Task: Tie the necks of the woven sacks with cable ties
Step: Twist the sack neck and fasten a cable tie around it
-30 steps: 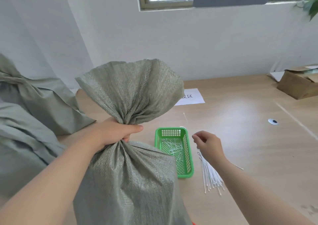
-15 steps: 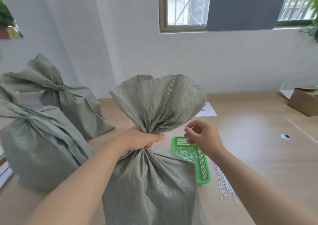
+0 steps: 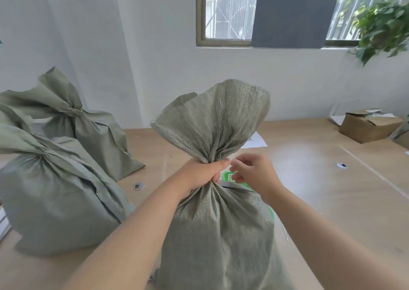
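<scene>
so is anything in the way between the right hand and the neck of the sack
Nothing visible lies between them: the right hand is just beside the sack neck. The left hand grips that neck and covers much of it, leaving only the cloth just above and below the fist free.

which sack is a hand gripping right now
The front middle sack, its neck gripped by the left hand; the near left sack and the far left sack stand untouched.
</scene>
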### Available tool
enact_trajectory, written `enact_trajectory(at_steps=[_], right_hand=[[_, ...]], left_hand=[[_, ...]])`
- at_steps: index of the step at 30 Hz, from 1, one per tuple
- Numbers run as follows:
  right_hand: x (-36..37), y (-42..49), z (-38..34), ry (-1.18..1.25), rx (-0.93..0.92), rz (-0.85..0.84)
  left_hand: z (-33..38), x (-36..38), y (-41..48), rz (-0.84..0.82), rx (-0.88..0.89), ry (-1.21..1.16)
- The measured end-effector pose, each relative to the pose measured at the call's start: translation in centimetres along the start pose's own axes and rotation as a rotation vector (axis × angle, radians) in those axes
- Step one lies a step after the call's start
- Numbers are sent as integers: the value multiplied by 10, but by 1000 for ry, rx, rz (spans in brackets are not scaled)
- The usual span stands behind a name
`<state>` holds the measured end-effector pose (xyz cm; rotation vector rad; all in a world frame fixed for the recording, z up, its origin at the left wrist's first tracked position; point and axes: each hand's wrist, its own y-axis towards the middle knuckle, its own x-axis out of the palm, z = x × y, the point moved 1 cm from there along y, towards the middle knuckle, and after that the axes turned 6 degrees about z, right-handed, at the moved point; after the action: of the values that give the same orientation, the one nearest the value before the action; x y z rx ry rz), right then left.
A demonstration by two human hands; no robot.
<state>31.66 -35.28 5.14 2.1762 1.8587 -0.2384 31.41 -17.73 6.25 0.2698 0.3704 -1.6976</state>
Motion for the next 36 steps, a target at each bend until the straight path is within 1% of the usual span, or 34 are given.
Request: enact_trajectory(at_steps=[2,4,7,11,15,18,21,24,25,30,36], right_hand=[[7,-3,-2,110,48,44],[14,-3,-6,217,100,42],[24,-5,-12,299,122,-28],[31,-7,-18,407,169,-99],[37,-2,-12,421,253,-166],[37,2,-3,410,270,-175],[32,6,3,408,290,-220],[27,10,6,408,250,-321],[25,11,6,417,233,-329],[6,19,8,495,184,-184],[1,16,8,476,143,-202]], left_hand=[[-3,-2,-5,17,5,-14],[-5,-4,-7,39,-7,-26],[-2,-3,-12,77,-68,-88],[2,-1,-13,151,-59,-150],[2,-6,-10,210,-73,-145],[5,-6,-10,277,-101,-119],[7,-5,-11,313,-123,-110],[6,-4,-12,330,-109,-71],[7,-3,-13,334,-109,-65],[6,-4,-14,317,-130,-63],[17,-6,-21,325,-145,35]])
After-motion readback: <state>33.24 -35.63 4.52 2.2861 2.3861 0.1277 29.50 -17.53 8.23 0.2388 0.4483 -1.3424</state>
